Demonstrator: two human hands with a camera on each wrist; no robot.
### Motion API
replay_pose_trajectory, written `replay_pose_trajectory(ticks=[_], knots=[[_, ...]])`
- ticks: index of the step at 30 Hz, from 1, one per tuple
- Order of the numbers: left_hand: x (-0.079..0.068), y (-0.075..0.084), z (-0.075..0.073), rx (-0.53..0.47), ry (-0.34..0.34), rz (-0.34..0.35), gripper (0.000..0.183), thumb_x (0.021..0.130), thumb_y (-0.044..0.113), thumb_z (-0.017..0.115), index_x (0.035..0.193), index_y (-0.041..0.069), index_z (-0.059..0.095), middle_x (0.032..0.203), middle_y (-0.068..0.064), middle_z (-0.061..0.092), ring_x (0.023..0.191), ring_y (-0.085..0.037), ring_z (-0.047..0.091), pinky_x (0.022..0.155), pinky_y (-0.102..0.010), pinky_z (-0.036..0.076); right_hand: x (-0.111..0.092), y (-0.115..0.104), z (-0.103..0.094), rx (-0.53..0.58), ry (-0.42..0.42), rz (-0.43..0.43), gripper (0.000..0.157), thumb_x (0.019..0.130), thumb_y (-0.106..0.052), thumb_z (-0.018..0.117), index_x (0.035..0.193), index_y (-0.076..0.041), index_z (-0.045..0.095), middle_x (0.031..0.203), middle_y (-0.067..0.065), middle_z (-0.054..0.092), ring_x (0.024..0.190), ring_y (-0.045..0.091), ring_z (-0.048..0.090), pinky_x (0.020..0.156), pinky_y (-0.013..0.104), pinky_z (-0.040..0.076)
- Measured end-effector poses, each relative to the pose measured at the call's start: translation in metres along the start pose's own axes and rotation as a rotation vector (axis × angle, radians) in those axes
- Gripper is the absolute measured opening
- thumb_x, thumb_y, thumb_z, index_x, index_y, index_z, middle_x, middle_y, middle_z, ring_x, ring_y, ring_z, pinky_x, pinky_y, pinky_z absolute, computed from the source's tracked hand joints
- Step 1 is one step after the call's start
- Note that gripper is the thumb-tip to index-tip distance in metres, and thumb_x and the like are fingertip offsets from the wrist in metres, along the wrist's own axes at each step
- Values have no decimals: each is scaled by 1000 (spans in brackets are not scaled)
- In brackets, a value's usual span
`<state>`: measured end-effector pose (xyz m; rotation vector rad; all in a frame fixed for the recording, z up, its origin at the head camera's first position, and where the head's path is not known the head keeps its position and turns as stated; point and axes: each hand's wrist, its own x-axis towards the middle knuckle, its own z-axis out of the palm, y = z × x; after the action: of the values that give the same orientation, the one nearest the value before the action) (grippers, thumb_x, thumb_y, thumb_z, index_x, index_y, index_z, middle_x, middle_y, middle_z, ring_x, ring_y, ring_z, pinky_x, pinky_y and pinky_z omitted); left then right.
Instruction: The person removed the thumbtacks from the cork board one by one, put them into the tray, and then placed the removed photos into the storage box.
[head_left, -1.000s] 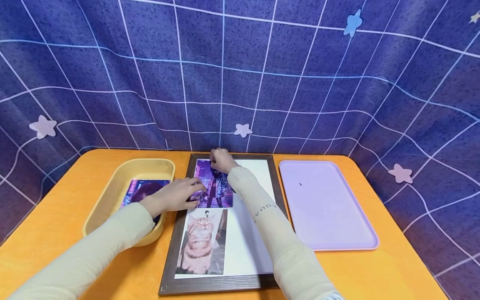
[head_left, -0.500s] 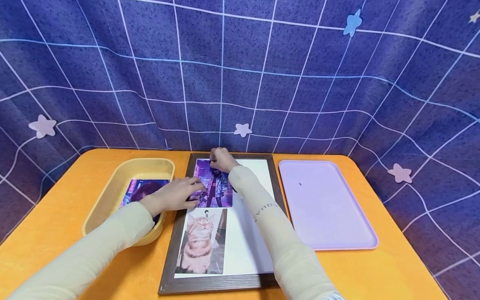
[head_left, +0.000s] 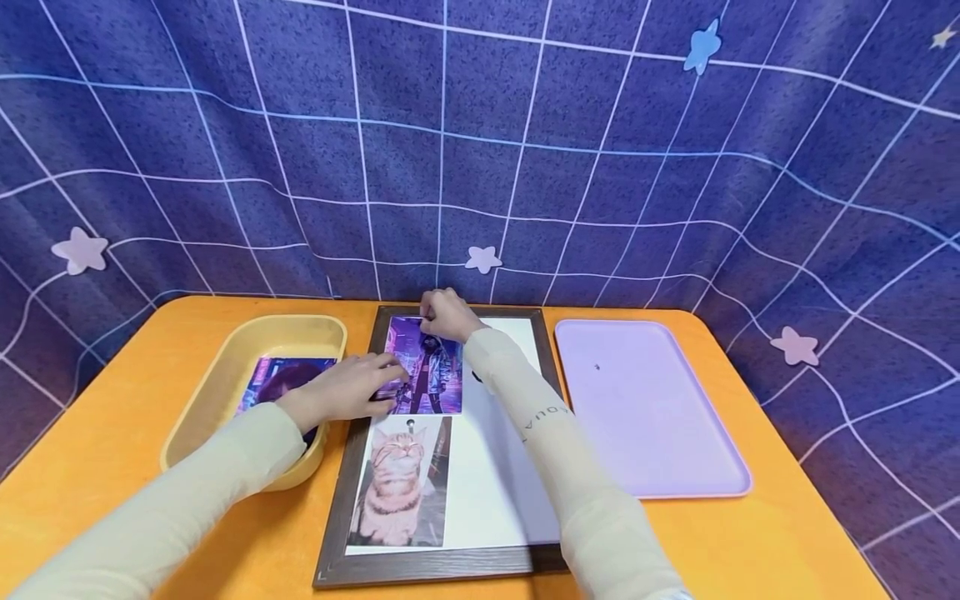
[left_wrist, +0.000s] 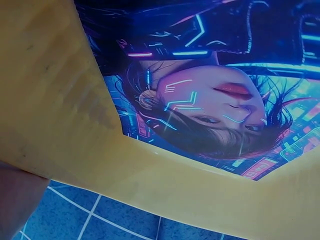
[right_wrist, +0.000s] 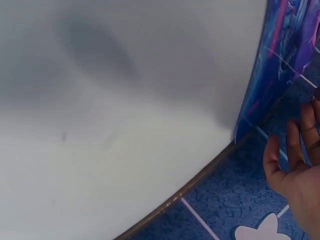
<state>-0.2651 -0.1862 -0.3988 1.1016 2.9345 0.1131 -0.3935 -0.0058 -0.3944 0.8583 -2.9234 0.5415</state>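
A purple neon-coloured print (head_left: 433, 379) of a standing figure lies on the upper left of a white board (head_left: 495, 483) with a dark wooden frame. My left hand (head_left: 352, 385) rests its spread fingers on the print's left edge. At the print's top edge, my right hand (head_left: 447, 317) bends its fingers down and pinches something small that the fingers hide. In the right wrist view, several fingers of the right hand (right_wrist: 295, 170) are loosely bent beside the raised print (right_wrist: 272, 60). Below the print lies a cat photo (head_left: 397, 492), with a pushpin (head_left: 410, 425) near its top.
On the left stands a yellow bin (head_left: 217, 383) holding another neon print (head_left: 281, 379), also in the left wrist view (left_wrist: 215, 110). A lilac tray (head_left: 652, 417) lies on the right, bearing a tiny dark item (head_left: 597, 367). A blue gridded curtain (head_left: 405, 150) hangs behind the orange table (head_left: 780, 533).
My right wrist has shifted slightly to the right while its fingertips stay at the print's top edge. The left hand keeps its place on the print.
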Motion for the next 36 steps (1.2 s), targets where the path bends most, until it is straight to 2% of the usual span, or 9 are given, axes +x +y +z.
replay_pose_trajectory(ticks=[12, 23, 36], knots=[[0, 0, -1, -11, -17, -14, 36, 83, 32, 64, 116, 17, 58, 116, -8, 55, 103, -27, 55, 88, -52, 44, -15, 9, -17, 18, 11, -85, 14, 77, -18, 66, 89, -12, 62, 87, 0, 61, 88, 16, 49, 76, 28, 43], [0, 1, -2, -28, -45, -37, 39, 84, 33, 64, 119, 17, 57, 121, -9, 54, 108, -29, 53, 92, -53, 42, -37, 34, -25, 25, 18, -107, 11, 75, -15, 65, 85, -12, 62, 83, 0, 60, 84, 16, 48, 73, 29, 40], [0, 3, -2, -26, -22, -21, 38, 84, 32, 64, 118, 16, 58, 121, -9, 54, 107, -29, 53, 91, -53, 42, -68, 68, -40, 43, 54, -100, 11, 72, -11, 66, 81, -9, 62, 79, 2, 61, 82, 18, 48, 73, 30, 39]])
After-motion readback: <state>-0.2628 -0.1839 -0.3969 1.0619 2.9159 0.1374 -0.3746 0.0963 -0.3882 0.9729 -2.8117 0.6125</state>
